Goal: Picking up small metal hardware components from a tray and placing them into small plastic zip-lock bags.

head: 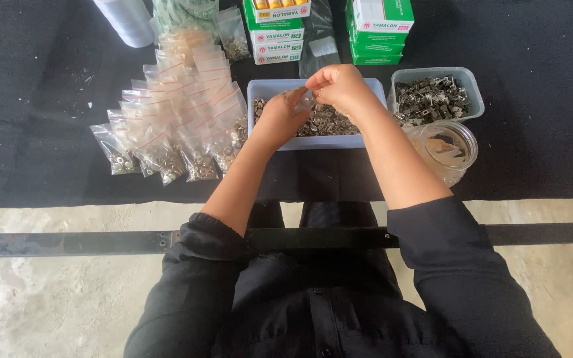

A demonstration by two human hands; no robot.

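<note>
My left hand (280, 118) and right hand (339, 85) meet over the pale blue tray (313, 140) of small metal fasteners on the black desk (34, 146). Both pinch a small clear zip bag (305, 99) between fingertips, my right fingers closed on its top edge, my left beneath it. Left of my left hand lie filled zip bags (174, 126) in overlapping rows. Right of my right hand sit a clear tub of metal clips (436, 96) and a round plastic jar (447, 149). Beyond my hands stand green-and-white boxes (373, 30).
</note>
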